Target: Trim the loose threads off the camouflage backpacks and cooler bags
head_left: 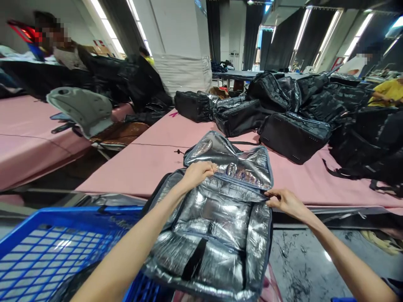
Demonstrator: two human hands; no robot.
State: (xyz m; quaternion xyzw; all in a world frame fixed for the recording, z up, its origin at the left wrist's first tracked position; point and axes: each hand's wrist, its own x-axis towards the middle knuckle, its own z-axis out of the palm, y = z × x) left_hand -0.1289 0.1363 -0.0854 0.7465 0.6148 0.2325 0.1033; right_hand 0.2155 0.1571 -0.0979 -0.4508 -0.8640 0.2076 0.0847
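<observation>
An insulated bag (217, 218) lies opened before me, its silver foil lining facing up and its far half resting on the pink table. The foil-lined flap (226, 155) is folded back away from me. My left hand (200, 173) is closed near the flap's base, its fingers pinched at the foil; what exactly they grip is partly hidden. At the bag's right upper corner, my right hand (283, 201) pinches the dark edge of the bag. A black strap (194, 259) lies across the lining at the near end.
Several black bags (296, 136) stand on the pink table (126, 167) at the back and right. A blue plastic basket (63, 239) is at lower left. Beyond it is a grey chair (83, 109). Other people are at the far left and right.
</observation>
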